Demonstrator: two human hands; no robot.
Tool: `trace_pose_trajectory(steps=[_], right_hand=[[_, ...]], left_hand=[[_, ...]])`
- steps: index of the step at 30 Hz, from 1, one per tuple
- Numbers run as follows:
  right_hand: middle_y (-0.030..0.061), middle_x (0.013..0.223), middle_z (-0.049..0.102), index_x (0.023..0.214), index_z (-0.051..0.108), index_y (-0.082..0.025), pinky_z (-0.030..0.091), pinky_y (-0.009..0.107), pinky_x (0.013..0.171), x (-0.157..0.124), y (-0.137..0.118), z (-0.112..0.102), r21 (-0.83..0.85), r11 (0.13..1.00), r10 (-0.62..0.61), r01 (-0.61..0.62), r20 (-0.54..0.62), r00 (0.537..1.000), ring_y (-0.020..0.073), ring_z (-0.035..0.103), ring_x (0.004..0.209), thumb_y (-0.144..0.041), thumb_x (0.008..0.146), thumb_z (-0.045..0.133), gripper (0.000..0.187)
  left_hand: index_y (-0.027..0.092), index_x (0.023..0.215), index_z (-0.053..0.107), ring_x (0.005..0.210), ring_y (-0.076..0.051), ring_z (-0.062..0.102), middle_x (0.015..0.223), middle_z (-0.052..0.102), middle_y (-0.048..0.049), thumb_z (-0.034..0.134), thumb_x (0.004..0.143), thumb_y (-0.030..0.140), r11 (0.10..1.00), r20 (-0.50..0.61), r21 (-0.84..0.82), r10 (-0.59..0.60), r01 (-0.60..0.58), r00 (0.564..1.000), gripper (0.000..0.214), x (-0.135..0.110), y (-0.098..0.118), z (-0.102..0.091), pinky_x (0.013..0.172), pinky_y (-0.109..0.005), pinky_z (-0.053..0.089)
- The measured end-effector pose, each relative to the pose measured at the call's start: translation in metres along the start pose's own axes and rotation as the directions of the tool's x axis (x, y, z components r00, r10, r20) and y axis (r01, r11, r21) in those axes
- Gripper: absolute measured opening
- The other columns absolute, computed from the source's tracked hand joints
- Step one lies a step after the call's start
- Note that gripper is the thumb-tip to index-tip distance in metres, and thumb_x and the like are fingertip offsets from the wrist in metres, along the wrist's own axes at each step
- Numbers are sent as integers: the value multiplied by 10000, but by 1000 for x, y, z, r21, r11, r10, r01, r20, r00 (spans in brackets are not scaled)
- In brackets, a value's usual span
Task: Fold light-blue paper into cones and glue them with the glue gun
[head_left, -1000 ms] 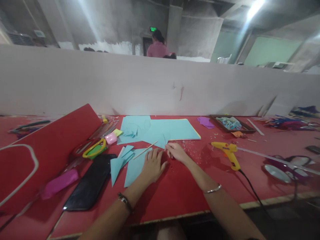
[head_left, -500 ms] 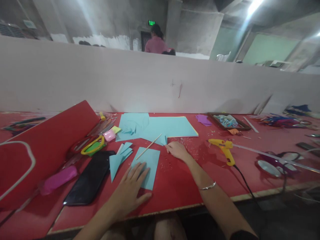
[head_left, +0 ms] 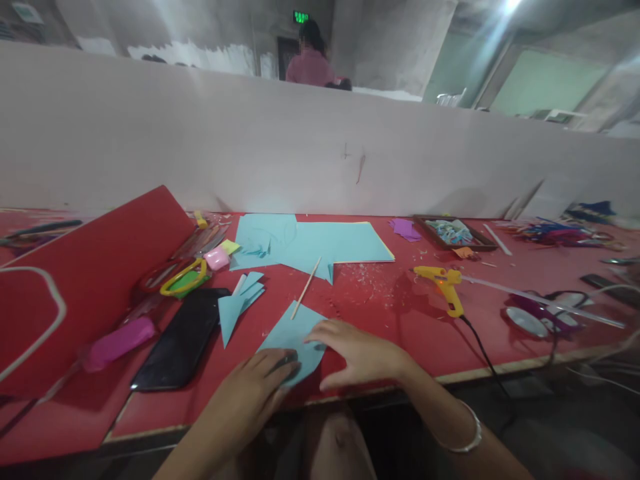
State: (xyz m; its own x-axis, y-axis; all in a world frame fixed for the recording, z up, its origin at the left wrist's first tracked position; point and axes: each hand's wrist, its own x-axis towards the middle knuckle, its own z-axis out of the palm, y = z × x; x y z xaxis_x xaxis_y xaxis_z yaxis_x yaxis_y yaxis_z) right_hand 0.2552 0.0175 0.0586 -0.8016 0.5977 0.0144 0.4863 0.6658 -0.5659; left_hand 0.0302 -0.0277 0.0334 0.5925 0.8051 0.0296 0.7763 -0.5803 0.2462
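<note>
A light blue sheet of paper (head_left: 295,330) lies turned cornerwise near the table's front edge. On its lower left part rest the bent fingers of my left hand (head_left: 255,383), with the thumb a little apart. The fingertips of my right hand (head_left: 363,350) touch the sheet's right side, and its thumb is spread away from them. A thin wooden stick (head_left: 306,288) lies with its near end on the sheet's top corner. To the left is a folded, fanned blue paper piece (head_left: 237,307) with a small white roll in it.
Larger blue sheets (head_left: 345,241) lie at the back. A black phone (head_left: 180,343) and yellow-handled scissors (head_left: 185,279) are on the left. On the right are a yellow glue gun (head_left: 443,283) with a cord and a tray (head_left: 487,245) of paper pieces. Beyond the white partition (head_left: 200,133) is a person.
My right hand has come from the larger sheets toward me onto the small sheet. That sheet has turned and shifted nearer the edge. The stick now stands steeper across its top corner.
</note>
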Motion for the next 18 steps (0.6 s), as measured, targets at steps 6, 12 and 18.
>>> trace_pose_trajectory(steps=[6,12,18], right_hand=[[68,1112,560,1074,596,-224,379,293,909,2,0,10,-80,997,-29,12,-218,975,161,493,1046,-200,824,516,263],[48,918,631,881,655,-209,438,299,808,17,14,-2,-82,995,-92,62,-440,893,151,561,884,-103,833,431,252],[51,865,665,842,655,-184,466,291,771,15,39,-27,248,968,134,43,-653,745,157,606,826,-213,820,499,160]], left_hand=[[236,1069,602,877,-198,619,997,656,-59,335,870,185,998,-172,61,35,-25,984,337,23,10,-1,755,-350,510],[232,1115,549,983,-175,573,1081,620,-41,286,894,344,963,-287,-269,-110,30,952,362,29,5,-10,837,-305,478],[231,1311,382,1218,-175,415,1349,444,-42,206,905,414,939,-96,-343,0,-33,995,479,36,-16,-9,1004,-354,359]])
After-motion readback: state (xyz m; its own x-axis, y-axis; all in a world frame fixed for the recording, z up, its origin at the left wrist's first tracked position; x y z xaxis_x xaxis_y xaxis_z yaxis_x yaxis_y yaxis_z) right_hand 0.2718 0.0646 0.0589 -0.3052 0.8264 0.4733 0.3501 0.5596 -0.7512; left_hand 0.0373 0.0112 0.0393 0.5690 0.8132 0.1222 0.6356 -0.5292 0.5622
